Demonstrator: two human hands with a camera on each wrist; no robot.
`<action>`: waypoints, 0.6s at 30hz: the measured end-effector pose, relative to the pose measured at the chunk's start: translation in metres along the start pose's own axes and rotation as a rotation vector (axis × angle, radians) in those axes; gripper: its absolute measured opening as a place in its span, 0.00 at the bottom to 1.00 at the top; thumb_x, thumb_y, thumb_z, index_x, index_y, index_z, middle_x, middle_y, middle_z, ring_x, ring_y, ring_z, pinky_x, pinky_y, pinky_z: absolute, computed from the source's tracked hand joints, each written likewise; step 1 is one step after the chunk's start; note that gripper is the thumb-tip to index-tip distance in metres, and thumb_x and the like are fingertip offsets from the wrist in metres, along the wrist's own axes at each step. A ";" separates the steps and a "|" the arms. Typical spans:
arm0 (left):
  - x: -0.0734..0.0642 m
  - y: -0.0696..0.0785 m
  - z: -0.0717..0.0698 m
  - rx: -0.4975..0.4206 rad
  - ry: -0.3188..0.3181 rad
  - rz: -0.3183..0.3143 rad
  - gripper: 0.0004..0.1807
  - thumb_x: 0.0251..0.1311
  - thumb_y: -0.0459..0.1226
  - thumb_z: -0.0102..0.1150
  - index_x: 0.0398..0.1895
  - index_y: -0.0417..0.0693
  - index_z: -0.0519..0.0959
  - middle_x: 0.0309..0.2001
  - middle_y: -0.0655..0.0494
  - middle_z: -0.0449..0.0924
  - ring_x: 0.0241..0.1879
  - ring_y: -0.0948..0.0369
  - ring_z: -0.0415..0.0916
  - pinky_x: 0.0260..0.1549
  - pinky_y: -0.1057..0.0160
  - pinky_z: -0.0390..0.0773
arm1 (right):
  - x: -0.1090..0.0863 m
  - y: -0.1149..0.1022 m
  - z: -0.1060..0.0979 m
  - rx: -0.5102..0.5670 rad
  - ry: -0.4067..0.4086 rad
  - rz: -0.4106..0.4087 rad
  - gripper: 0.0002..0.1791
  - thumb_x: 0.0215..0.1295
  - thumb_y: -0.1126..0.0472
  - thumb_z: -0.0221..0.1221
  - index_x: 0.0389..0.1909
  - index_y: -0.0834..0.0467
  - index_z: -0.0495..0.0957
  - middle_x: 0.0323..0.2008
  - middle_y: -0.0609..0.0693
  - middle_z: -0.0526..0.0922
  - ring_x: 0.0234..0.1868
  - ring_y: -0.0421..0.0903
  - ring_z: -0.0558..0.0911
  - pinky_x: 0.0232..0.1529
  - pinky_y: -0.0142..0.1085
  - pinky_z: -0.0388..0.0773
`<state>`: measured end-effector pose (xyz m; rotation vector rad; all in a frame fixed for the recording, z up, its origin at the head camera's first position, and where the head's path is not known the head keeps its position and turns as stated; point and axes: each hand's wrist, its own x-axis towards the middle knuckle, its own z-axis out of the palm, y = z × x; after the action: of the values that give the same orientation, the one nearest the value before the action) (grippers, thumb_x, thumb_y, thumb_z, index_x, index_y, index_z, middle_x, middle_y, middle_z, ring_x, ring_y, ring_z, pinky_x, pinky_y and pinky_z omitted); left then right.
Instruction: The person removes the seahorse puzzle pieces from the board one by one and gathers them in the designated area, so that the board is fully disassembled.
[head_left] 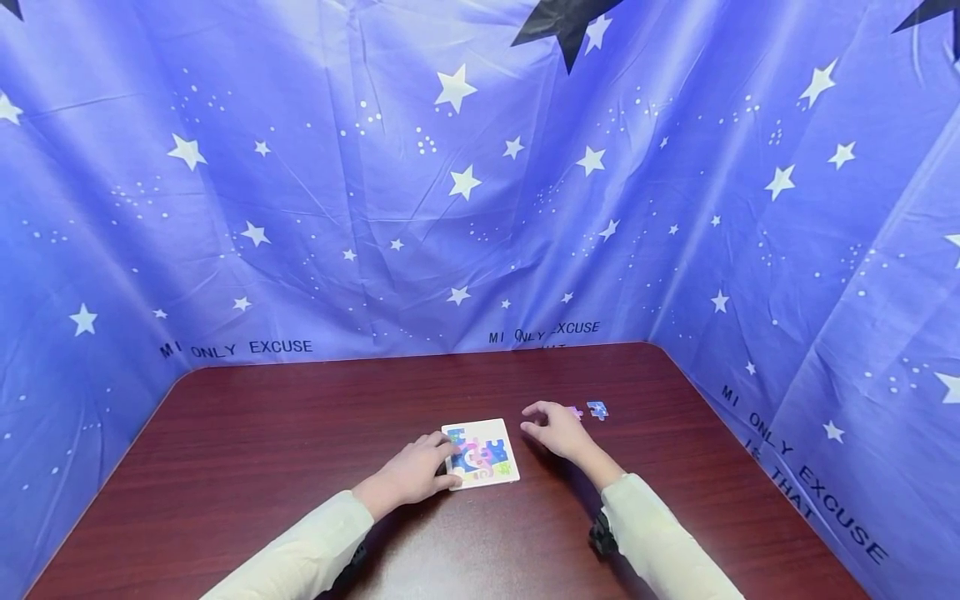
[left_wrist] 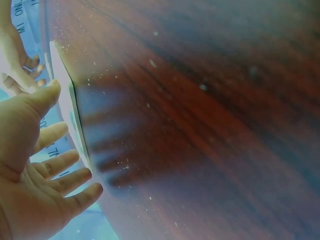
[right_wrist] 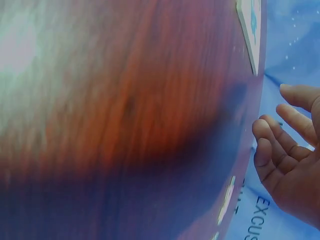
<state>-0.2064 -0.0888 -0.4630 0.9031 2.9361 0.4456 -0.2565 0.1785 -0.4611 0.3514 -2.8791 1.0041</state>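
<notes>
A square puzzle board [head_left: 487, 430] with a white frame lies on the table, partly filled with blue, pink and green pieces. At its left edge is my left hand [head_left: 412, 472], thumb and fingertips reaching over the border. The left wrist view shows that hand's fingers [left_wrist: 62, 162] spread and fairly straight beside the thin board [left_wrist: 70, 97]. Right of the board, my right hand [head_left: 561, 431] hovers with loosely bent fingers and nothing visible in them. Beyond it lie a blue puzzle piece [head_left: 597, 410] and a pink puzzle piece [head_left: 576, 412], the pink one partly hidden by the hand.
The dark red wooden table [head_left: 262, 450] has rounded far corners. Blue curtains [head_left: 360, 167] printed with stars and lettering hang around its back and sides. Dark wrist devices, such as the one under the right sleeve [head_left: 602, 536], sit close above the tabletop.
</notes>
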 end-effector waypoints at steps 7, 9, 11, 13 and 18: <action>-0.003 0.003 0.000 0.025 0.008 0.016 0.25 0.57 0.50 0.60 0.53 0.47 0.76 0.52 0.49 0.73 0.51 0.52 0.72 0.49 0.50 0.73 | 0.000 -0.012 0.010 -0.009 -0.006 -0.054 0.10 0.56 0.60 0.63 0.39 0.58 0.81 0.23 0.45 0.75 0.25 0.37 0.71 0.31 0.31 0.69; -0.003 0.004 0.001 0.037 0.015 0.021 0.24 0.56 0.50 0.61 0.52 0.47 0.76 0.52 0.49 0.73 0.51 0.52 0.72 0.48 0.50 0.73 | -0.001 -0.015 0.013 -0.013 -0.011 -0.058 0.10 0.56 0.60 0.63 0.38 0.57 0.81 0.23 0.45 0.76 0.25 0.37 0.71 0.31 0.30 0.69; -0.004 0.005 0.002 0.049 0.021 0.018 0.24 0.56 0.50 0.61 0.52 0.47 0.77 0.51 0.49 0.73 0.50 0.53 0.72 0.47 0.51 0.74 | -0.001 -0.019 0.015 -0.004 -0.020 -0.064 0.09 0.56 0.60 0.63 0.37 0.58 0.81 0.24 0.45 0.76 0.25 0.37 0.71 0.31 0.30 0.69; -0.005 0.005 0.003 0.058 0.028 0.018 0.23 0.56 0.49 0.61 0.52 0.47 0.77 0.50 0.50 0.74 0.49 0.53 0.73 0.46 0.52 0.74 | -0.001 -0.022 0.016 0.000 -0.026 -0.069 0.09 0.56 0.60 0.63 0.37 0.58 0.81 0.24 0.45 0.76 0.25 0.37 0.72 0.31 0.30 0.69; -0.008 0.005 0.002 0.067 0.033 0.018 0.22 0.56 0.48 0.61 0.51 0.47 0.77 0.49 0.50 0.74 0.47 0.54 0.73 0.43 0.52 0.75 | -0.002 -0.030 0.018 -0.017 -0.030 -0.100 0.09 0.56 0.59 0.63 0.37 0.58 0.81 0.25 0.45 0.75 0.27 0.37 0.72 0.32 0.29 0.69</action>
<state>-0.1968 -0.0888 -0.4640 0.9388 2.9922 0.3680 -0.2470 0.1449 -0.4568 0.5075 -2.8627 0.9655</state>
